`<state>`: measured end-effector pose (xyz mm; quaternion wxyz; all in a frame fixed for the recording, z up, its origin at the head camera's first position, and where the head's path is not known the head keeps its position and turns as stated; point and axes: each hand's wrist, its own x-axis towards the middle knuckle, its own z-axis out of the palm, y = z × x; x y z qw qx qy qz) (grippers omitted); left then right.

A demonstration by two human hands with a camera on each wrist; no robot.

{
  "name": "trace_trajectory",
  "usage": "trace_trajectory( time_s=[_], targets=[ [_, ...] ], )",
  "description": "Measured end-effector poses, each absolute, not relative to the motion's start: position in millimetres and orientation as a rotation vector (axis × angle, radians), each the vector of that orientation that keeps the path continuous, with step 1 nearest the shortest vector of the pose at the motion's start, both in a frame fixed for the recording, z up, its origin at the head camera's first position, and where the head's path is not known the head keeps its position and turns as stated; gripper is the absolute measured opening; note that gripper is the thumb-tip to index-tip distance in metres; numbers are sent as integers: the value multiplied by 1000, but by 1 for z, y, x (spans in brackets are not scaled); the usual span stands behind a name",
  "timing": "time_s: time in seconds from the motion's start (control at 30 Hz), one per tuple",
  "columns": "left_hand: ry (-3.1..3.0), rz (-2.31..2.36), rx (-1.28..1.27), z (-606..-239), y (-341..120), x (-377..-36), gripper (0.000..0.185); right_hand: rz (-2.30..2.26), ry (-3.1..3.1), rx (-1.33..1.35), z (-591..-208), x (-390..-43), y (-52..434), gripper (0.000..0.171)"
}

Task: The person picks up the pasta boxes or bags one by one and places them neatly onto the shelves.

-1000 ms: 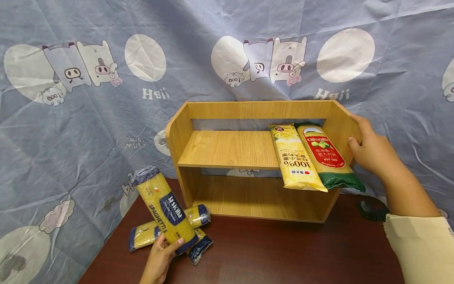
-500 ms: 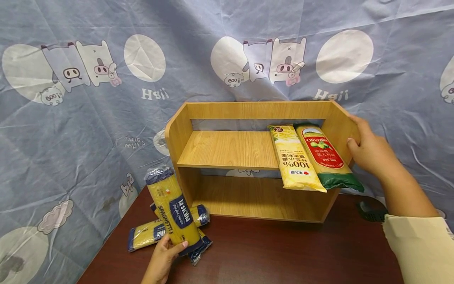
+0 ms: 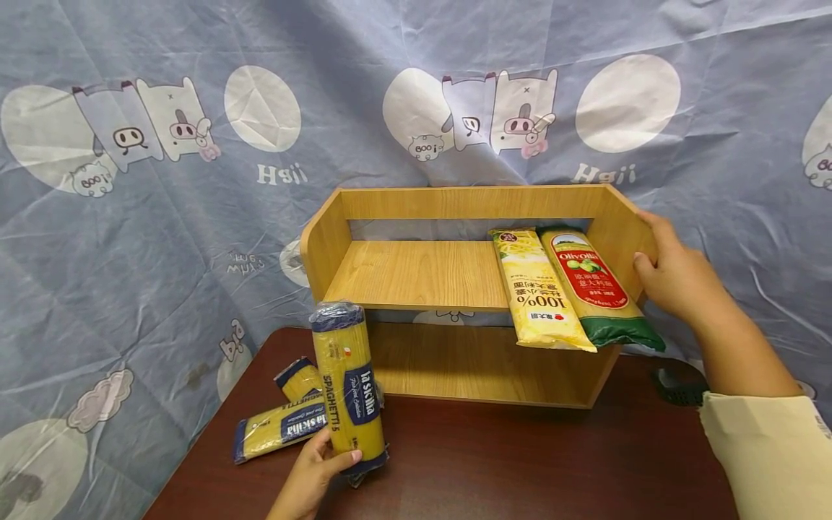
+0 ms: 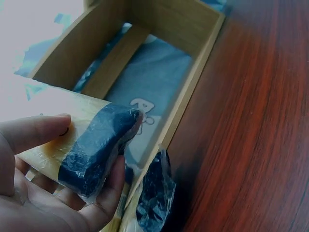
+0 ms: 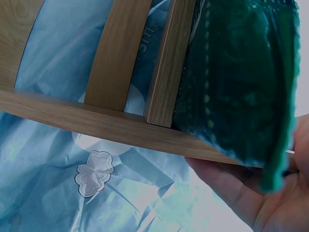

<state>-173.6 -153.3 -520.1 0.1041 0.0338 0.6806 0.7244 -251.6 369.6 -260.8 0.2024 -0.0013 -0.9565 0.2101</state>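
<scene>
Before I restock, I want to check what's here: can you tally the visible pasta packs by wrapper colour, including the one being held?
Yellow packs with navy ends: 3
Pale yellow pack: 1
Green-ended pack with a red label: 1
Total: 5

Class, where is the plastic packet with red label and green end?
In the head view, the packet lies on the upper wooden shelf, right of the pale yellow plastic packet.
</scene>
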Motion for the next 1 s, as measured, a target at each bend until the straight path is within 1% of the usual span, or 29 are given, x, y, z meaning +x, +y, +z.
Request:
trace_trajectory(
  time_s=[0.27,0.53,0.83,1.0],
  targets=[
    [2029,2115,178,-508,-145,-175,61,575,-2678,-4,-260,-251,370,67],
    [2088,2088,152,-494,-142,-178,55,574,-2678,0,-260,-251,369,67],
    [2081,2055,204,-480,-137,-183,51,575,-2678,-1,-259,-251,370,66],
    [2053,2055,228,-473,-136,-185,54,584,-2677,-1,-260,-251,369,67]
  ],
)
